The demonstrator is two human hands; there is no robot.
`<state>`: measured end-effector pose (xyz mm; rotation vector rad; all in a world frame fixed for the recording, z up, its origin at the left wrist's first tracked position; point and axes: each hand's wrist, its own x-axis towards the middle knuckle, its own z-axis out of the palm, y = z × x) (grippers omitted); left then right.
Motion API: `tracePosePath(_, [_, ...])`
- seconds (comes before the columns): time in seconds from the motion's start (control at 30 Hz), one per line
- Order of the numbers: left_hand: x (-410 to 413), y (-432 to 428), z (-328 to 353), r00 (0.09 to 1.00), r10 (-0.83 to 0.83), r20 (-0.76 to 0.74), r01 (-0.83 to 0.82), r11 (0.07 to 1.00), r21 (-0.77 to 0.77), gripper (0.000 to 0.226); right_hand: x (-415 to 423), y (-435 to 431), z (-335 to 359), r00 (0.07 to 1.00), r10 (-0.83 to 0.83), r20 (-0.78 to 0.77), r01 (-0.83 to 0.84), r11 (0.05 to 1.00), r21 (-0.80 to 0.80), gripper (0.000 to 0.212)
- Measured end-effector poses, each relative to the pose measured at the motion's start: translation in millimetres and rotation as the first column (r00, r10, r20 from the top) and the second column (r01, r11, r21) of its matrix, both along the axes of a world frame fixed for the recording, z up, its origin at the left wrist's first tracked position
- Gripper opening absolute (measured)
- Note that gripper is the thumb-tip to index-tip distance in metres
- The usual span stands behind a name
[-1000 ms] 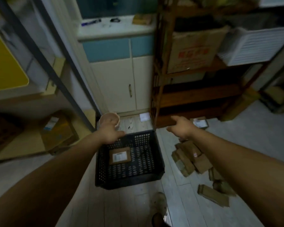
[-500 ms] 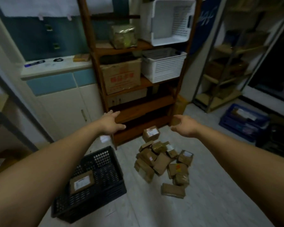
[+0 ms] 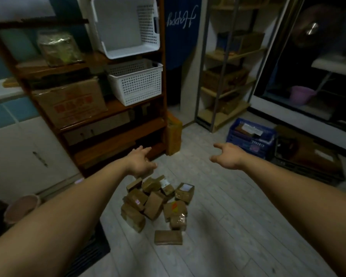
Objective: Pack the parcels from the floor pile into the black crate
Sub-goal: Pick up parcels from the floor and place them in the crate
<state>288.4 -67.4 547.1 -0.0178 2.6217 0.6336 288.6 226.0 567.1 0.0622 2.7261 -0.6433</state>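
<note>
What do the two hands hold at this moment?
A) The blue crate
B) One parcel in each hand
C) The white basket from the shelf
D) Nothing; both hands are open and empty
D: the left hand and the right hand are stretched out with spread fingers and nothing in them, while the parcels lie in their pile.

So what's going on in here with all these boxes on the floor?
A person is packing parcels. Their left hand and right hand reach out, open, over the pile of brown parcels on the floor, with nothing in either grip. The black crate sits at their left, mostly hidden under the left forearm, so its contents cannot be seen.
</note>
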Motion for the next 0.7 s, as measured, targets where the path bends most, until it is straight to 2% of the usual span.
tracePosePath(0.17, [-56.3, 25.8, -18.6, 1.0, 0.012, -0.005, -0.011, 1.0, 0.024, 0.077, -53.1, 17.6, -19.3, 0.999, 0.035, 0.025, -0.035, 0.999, -0.007, 0.07])
tracePosePath(0.37, [-156.4, 53.1, -60.6, 0.996, 0.056, 0.074, -0.066, 0.988, 0.141, 0.075, -141.0, 49.4, -51.0, 0.996, 0.022, 0.088, -0.021, 1.0, -0.01, 0.069])
tracePosePath(0.57, [-209.2, 75.8, -105.5, 0.984, 0.083, 0.157, -0.103, 0.987, 0.124, 0.075, -221.3, 89.2, -83.0, 0.987, 0.008, 0.16, -0.005, 1.0, -0.02, 0.069])
tracePosePath(0.7, [-226.3, 86.1, -137.4, 0.958, 0.198, 0.206, -0.234, 0.958, 0.165, 0.077, -273.3, 98.2, -122.3, 0.974, 0.066, 0.219, -0.056, 0.997, -0.049, 0.069])
